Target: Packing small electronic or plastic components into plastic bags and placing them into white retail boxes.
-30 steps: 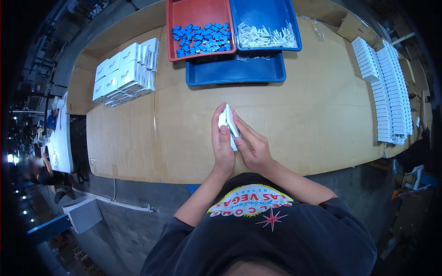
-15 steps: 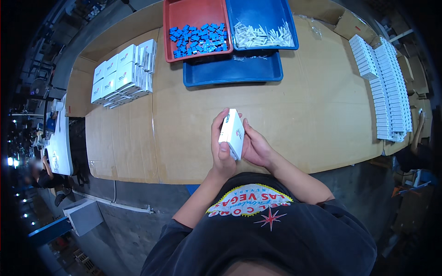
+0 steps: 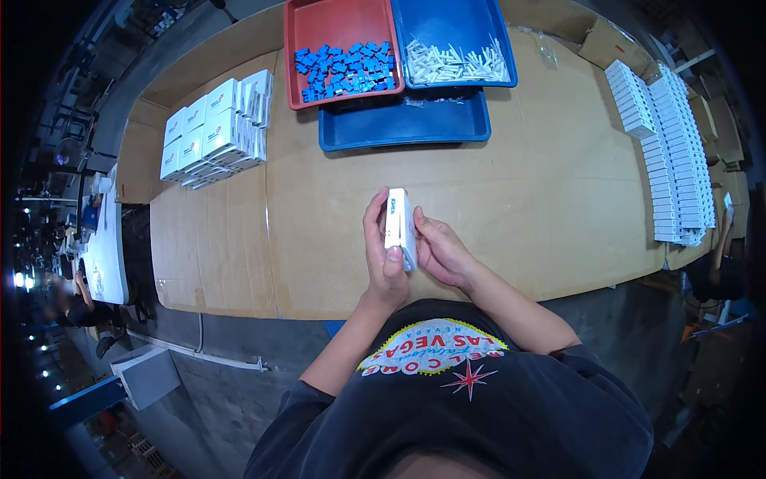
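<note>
A small white cardboard box (image 3: 396,223) stands on edge above the near middle of the table, one narrow printed side facing up. My left hand (image 3: 381,247) is closed around it, with the thumb at the near end and the fingers along the left side. On the box's right side, my right hand (image 3: 443,251) cups it with the thumb raised beside the far part. The right fingertips are partly hidden behind the box.
Stacked white boxes (image 3: 203,132) stand at the left; long rows of white boxes (image 3: 666,160) line the right. At the back are a red tray (image 3: 339,24) of blue pieces, a blue tray (image 3: 447,24) of white sticks and another blue tray (image 3: 403,128). Other people work at both sides.
The white box has turned in my hands, so its narrow side now faces up and its broad face shows less. My right hand has moved slightly left, closer against it.
</note>
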A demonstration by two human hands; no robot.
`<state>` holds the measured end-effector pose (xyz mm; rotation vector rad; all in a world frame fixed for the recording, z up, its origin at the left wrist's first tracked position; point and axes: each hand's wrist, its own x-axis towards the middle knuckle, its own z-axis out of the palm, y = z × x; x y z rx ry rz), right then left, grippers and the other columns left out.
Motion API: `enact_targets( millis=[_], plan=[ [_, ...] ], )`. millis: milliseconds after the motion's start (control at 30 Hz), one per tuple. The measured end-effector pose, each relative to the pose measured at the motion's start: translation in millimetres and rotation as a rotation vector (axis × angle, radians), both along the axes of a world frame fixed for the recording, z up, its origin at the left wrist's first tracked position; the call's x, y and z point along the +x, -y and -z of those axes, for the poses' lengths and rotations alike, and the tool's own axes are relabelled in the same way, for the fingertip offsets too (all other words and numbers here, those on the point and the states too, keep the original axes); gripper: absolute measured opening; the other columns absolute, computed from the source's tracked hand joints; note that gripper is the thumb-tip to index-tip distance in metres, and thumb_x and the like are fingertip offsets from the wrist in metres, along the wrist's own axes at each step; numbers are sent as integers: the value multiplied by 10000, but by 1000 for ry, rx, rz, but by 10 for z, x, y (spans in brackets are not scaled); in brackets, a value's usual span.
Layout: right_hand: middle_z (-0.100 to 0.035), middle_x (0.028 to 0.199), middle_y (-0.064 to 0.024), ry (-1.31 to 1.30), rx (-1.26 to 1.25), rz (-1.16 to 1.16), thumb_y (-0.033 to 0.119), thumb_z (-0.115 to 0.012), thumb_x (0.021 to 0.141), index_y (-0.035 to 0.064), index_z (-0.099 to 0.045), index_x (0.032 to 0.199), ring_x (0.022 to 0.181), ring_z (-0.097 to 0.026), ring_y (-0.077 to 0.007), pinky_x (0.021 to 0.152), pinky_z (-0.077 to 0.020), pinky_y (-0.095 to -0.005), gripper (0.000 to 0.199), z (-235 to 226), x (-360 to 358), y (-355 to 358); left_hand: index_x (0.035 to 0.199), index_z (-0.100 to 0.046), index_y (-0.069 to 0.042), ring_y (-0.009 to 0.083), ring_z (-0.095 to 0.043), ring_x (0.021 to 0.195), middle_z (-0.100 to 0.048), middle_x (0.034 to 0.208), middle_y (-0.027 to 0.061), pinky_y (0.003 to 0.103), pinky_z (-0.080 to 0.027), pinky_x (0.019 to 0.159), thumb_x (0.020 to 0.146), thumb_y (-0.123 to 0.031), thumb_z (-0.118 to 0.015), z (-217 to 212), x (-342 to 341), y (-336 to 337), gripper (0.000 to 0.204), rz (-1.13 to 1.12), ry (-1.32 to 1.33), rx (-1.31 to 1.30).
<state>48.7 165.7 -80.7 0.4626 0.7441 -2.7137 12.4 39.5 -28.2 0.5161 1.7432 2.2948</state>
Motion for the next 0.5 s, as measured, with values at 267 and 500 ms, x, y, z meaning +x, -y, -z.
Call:
enact_targets(
  millis=[267,500],
  plan=[
    [-673,1224,-118,32,349,98,381,-574,1091,45,-512,1439,1105,-673,-166,874,-582,-341,487,-542,51,41,1610,-225,20,325,-413,1436,-400,1530,210,455,-307,1207,909,-641,-594,227,-112,52,1032,14,-199,-195],
    [-656,1294,-153,-49,435,159,191,-647,1060,-4,-455,1507,1192,-653,-173,975,-546,-314,524,-586,78,195,1582,-291,43,308,-541,1288,-489,1444,204,427,-429,1094,979,-666,-526,142,-84,16,960,-78,-217,-311]
  ],
)
